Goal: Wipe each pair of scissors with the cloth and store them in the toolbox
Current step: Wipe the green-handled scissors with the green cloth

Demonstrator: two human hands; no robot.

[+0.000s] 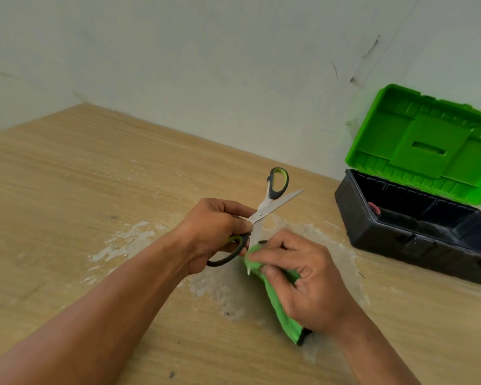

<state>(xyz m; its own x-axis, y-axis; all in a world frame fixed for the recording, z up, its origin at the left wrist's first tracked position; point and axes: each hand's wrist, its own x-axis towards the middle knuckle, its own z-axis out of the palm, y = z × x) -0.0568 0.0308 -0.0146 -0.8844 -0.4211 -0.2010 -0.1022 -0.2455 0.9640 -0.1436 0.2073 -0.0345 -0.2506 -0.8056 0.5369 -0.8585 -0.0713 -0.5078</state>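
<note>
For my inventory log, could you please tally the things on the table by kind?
scissors: 1
cloth: 1
toolbox: 1
red item inside the toolbox, too unclear to identify: 1
Total: 4

Single head-worn view, wide-angle, looking forward and down over the table (67, 176). Close in: both forearms (109, 315) enter from the bottom edge, left hand (214, 232) and right hand (311, 279) near centre. Frame tilted; wall (206, 65) fills the top, toolbox (417, 232) partly cut by the right edge.
</note>
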